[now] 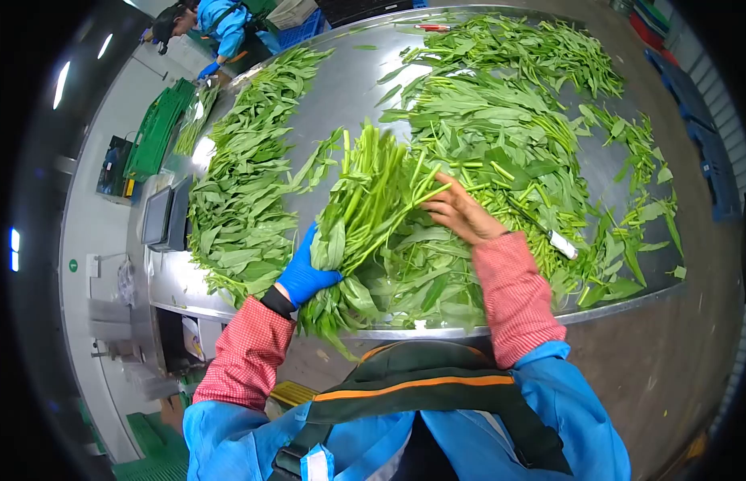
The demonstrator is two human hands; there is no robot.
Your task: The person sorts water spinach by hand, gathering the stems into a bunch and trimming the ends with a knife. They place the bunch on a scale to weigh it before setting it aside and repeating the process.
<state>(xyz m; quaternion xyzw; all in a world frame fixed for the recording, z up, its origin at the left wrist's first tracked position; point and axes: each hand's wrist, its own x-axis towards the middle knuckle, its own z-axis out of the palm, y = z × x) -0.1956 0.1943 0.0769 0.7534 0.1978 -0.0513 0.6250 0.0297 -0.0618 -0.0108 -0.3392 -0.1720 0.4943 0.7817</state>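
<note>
My left hand [310, 271], in a blue glove, is wrapped round a bunch of leafy green stalks [373, 172] that look like water spinach. The cut stem ends point away from me and the leaves hang toward the table's near edge. My bare right hand [463, 212] is at the right side of the bunch, fingers stretched out and slightly apart by a few slanting stems. Its thumb is hard to make out. A knife with a white handle [562, 244] lies on the greens right of that hand, its blade partly among the stalks.
Loose greens [493, 112] cover the right of the metal table [341, 80]; a long row of greens [249, 160] lies on the left. A red-handled tool [432, 28] rests at the far edge. Beyond are a scale-like device [158, 216], green crates [158, 128] and another person [221, 28].
</note>
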